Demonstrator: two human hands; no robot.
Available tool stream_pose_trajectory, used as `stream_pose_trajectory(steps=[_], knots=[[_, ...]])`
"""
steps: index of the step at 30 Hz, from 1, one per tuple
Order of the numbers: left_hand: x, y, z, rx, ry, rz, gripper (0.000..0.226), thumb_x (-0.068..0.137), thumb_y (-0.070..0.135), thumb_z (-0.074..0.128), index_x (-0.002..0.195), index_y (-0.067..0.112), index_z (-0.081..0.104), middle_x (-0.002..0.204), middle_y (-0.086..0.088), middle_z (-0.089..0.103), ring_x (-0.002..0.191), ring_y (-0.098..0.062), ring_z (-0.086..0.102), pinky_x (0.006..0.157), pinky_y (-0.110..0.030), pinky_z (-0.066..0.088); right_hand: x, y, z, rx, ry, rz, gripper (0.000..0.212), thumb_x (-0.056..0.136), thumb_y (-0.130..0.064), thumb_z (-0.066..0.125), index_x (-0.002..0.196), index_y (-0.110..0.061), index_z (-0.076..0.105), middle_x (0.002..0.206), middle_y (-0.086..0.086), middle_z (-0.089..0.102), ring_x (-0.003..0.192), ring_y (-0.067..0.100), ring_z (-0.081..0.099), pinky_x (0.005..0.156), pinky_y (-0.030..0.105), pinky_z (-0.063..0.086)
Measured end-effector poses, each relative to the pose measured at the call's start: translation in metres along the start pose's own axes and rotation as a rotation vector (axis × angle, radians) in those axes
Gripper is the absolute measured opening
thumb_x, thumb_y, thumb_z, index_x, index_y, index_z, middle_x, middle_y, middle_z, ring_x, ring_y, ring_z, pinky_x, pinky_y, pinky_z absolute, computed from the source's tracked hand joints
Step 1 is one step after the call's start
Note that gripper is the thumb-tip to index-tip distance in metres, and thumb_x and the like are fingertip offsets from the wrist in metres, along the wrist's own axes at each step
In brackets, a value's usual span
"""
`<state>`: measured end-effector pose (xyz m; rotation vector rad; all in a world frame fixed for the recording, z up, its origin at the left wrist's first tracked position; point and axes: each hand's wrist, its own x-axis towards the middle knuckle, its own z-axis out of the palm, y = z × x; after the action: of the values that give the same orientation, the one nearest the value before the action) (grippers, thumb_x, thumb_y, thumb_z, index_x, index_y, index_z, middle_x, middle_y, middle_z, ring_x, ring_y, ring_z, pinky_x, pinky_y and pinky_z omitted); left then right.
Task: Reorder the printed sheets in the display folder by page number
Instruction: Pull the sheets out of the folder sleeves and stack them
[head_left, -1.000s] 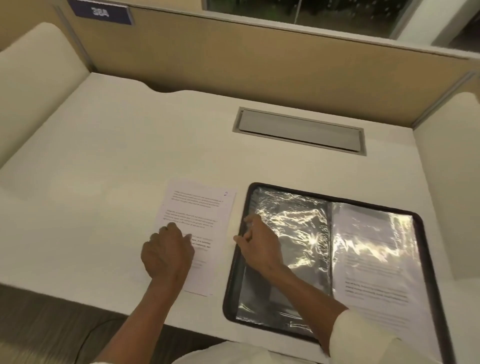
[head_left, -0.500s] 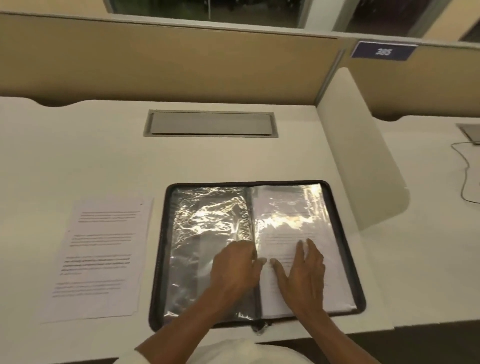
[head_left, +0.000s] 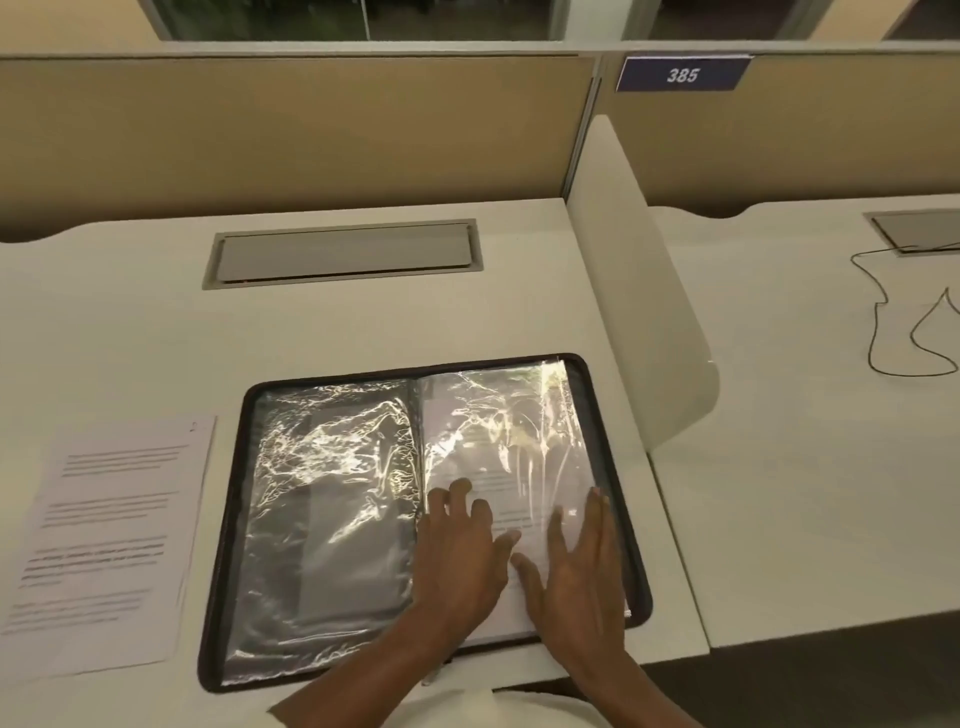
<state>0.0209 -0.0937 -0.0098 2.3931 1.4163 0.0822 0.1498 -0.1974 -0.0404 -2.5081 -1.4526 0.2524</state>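
Note:
A black zip display folder (head_left: 227, 519) lies open on the white desk. Its left clear pocket (head_left: 322, 493) looks dark, with no sheet visible in it. The right pocket holds a printed sheet (head_left: 483, 436) under shiny plastic. One loose printed sheet (head_left: 109, 545) rests flat on the desk left of the folder, a small page number at its top right corner. My left hand (head_left: 457, 551) lies palm down on the right pocket beside the spine, fingers spread. My right hand (head_left: 576, 566) presses flat next to it, fingertips near the pocket's outer edge. Neither hand holds anything.
A grey cable-hatch lid (head_left: 343, 254) is set into the desk behind the folder. A white curved divider (head_left: 639, 312) stands just right of the folder. Beyond it, a thin cable (head_left: 883, 332) loops over the neighbouring desk. A tan partition with a sign "385" (head_left: 682, 75) closes off the back.
My left hand left the loose sheet and crossed to the right pocket; my right hand moved from the left pocket further right. The view swung to the right.

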Motion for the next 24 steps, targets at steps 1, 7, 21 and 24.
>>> stream_pose_trajectory(steps=[1, 7, 21, 24], knots=[[0.002, 0.003, -0.002, -0.041, 0.025, -0.034, 0.060, 0.098, 0.073, 0.044, 0.106, 0.020, 0.072, 0.142, -0.001, 0.053, 0.126, -0.026, 0.047, 0.099, -0.044, 0.048, 0.001, 0.000, -0.001, 0.034, 0.016, -0.049, 0.070, 0.099, -0.063, 0.044, 0.152, -0.018, 0.048, 0.170, 0.023, 0.020, 0.153, 0.043, 0.032, 0.116, 0.055, 0.040], [0.015, 0.028, -0.028, -0.342, 0.047, -0.365, 0.082, 0.077, 0.103, 0.032, 0.081, 0.026, 0.062, 0.096, 0.010, 0.059, 0.097, -0.013, 0.056, 0.088, -0.038, 0.051, 0.003, -0.008, -0.005, 0.481, -0.078, -0.193, 0.062, 0.096, -0.051, 0.066, 0.152, -0.035, 0.043, 0.165, -0.004, 0.036, 0.126, 0.013, 0.061, 0.092, 0.037, 0.063], [-0.002, -0.042, -0.109, -0.834, 0.121, -0.809, 0.018, 0.093, 0.018, 0.073, 0.078, 0.010, 0.079, 0.073, -0.005, 0.078, 0.078, -0.030, 0.077, 0.070, -0.033, 0.055, 0.023, -0.035, -0.045, 1.025, -0.294, -0.286, 0.063, 0.085, -0.053, 0.082, 0.136, -0.027, 0.055, 0.108, -0.009, 0.069, 0.102, 0.020, 0.069, 0.084, 0.035, 0.059], [-0.012, -0.081, -0.130, -0.744, 0.190, -0.853, 0.014, 0.091, 0.020, 0.076, 0.079, 0.014, 0.080, 0.071, 0.000, 0.078, 0.076, -0.024, 0.078, 0.076, -0.038, 0.059, 0.039, -0.037, -0.044, 0.993, -0.226, -0.174, 0.046, 0.094, -0.061, 0.064, 0.130, -0.032, 0.057, 0.107, -0.016, 0.070, 0.102, 0.013, 0.069, 0.086, 0.041, 0.061]])
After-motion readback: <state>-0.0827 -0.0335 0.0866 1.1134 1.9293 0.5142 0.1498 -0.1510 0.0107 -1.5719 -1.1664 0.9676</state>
